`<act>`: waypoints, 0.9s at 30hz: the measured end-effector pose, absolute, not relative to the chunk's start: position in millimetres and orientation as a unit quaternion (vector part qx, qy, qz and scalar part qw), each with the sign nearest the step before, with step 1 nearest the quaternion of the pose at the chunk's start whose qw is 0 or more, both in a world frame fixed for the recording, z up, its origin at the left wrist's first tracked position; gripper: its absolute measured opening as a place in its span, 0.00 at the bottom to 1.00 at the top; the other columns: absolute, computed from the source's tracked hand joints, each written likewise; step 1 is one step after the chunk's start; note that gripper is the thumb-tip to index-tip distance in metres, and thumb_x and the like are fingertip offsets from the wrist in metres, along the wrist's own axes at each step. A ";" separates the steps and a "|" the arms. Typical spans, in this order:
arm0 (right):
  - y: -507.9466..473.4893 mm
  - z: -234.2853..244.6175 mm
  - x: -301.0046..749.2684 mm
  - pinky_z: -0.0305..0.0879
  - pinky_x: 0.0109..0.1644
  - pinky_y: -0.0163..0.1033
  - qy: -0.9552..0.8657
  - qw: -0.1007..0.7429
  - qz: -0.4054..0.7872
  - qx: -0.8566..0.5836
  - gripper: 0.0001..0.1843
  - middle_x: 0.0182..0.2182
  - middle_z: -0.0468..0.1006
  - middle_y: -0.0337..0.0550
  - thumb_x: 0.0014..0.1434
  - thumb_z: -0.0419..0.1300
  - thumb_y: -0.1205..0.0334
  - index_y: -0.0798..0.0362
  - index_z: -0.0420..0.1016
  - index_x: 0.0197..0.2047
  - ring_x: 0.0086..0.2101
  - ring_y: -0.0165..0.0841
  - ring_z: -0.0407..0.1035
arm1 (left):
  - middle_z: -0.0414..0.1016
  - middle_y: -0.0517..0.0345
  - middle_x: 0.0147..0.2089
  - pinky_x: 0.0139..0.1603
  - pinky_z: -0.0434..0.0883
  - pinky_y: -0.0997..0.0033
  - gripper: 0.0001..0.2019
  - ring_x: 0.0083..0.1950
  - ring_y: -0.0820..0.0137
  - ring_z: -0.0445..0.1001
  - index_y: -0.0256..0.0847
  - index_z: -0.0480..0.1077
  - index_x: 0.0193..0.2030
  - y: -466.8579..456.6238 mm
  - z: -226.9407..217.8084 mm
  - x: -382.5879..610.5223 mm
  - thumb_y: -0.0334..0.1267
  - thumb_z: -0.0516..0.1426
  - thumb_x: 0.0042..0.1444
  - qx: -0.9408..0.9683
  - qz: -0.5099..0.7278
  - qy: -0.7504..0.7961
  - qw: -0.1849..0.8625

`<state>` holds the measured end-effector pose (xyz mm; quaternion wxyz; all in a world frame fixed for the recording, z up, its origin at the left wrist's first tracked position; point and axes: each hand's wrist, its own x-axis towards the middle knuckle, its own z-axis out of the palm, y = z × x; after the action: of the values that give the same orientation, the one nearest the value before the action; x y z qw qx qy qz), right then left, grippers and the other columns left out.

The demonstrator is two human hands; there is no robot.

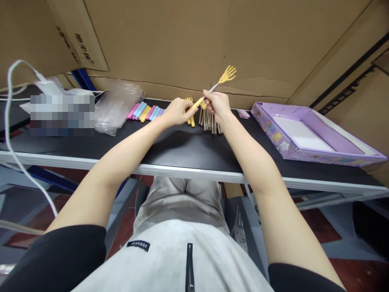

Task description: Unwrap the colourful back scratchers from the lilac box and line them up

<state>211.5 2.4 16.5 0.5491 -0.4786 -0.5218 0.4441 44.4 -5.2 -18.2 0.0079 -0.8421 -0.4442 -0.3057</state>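
Both hands hold one yellow back scratcher (227,74) above the black table, slanting up to the right. Its hand-shaped claw points away at the upper right. My left hand (176,112) is closed round the yellow handle at the lower end. With thumb and fingers, my right hand (218,104) pinches the metal rod near the middle. Beneath the hands lie yellow handles (191,121) with a claw behind them, and a bunch of metal rods (209,123) partly hidden by my right hand. To the left is a row of pink, blue, yellow and purple handles (146,112).
Clear plastic bags (117,105) lie left of the handles, near a white cable (9,93). At the right stands a purple open box (319,156), with a small pink card (243,114) beside it. Cardboard (188,40) walls the table's back. A metal edge (194,172) runs along the front.
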 end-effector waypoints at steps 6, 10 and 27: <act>3.8 21.1 214.6 0.45 0.17 0.25 -0.511 0.557 0.439 -0.486 0.23 0.16 0.60 0.29 0.70 0.62 0.67 0.53 0.59 0.25 0.14 0.17 0.50 | 0.70 0.52 0.28 0.44 0.62 0.62 0.17 0.34 0.64 0.67 0.38 0.73 0.31 -11.9 -9.5 51.6 0.44 0.52 0.68 -0.839 -0.274 -0.470 0.011; 4.4 21.7 216.5 0.42 0.16 0.25 -0.509 0.550 0.435 -0.498 0.24 0.15 0.59 0.29 0.70 0.61 0.69 0.53 0.58 0.23 0.13 0.15 0.49 | 0.66 0.55 0.25 0.44 0.62 0.64 0.17 0.33 0.65 0.66 0.39 0.72 0.29 -10.8 -9.4 52.5 0.44 0.53 0.67 -0.842 -0.279 -0.462 0.009; 13.2 20.8 225.0 0.41 0.16 0.27 -0.497 0.555 0.441 -0.500 0.24 0.14 0.60 0.29 0.68 0.60 0.71 0.53 0.58 0.21 0.13 0.17 0.49 | 0.58 0.61 0.20 0.41 0.61 0.65 0.18 0.28 0.68 0.61 0.41 0.68 0.24 -4.6 -12.4 54.0 0.43 0.56 0.65 -0.848 -0.295 -0.440 -0.006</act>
<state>225.0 13.2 20.8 0.5546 -0.5004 -0.4975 0.4410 54.0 -4.6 -12.4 -0.0056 -0.8479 -0.4402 -0.2954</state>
